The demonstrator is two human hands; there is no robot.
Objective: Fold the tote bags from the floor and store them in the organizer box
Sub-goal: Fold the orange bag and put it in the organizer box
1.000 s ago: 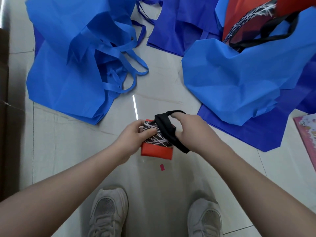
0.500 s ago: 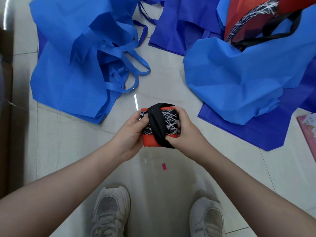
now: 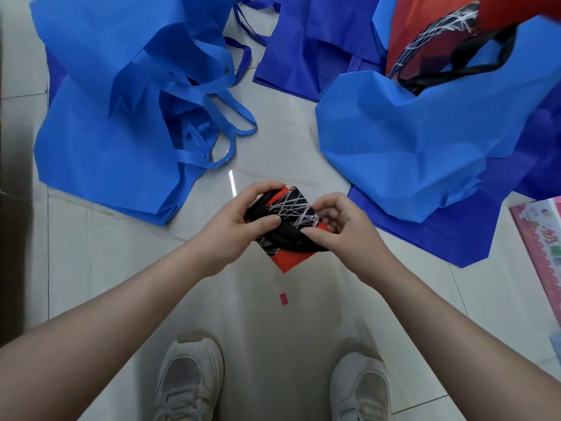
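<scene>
Together both hands, left hand (image 3: 232, 221) and right hand (image 3: 343, 227), grip the folded bag (image 3: 293, 221)

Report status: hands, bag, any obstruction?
Left hand grips red bag; right hand pinches its black strap. Bag folded small, held above floor. Nothing in the way.

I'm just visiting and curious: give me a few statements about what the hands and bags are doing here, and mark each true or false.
1. Both hands hold the folded red tote bag. True: the left hand and right hand each have a grip on it.
2. The bundle lies flat on the floor. False: it is held up above the tiles.
3. A black strap crosses the bundle. True.
4. Every unfolded bag on the floor is red. False: most are blue, such as the light blue tote bag.
5. The person is barefoot. False: pale sneakers show below.
</scene>
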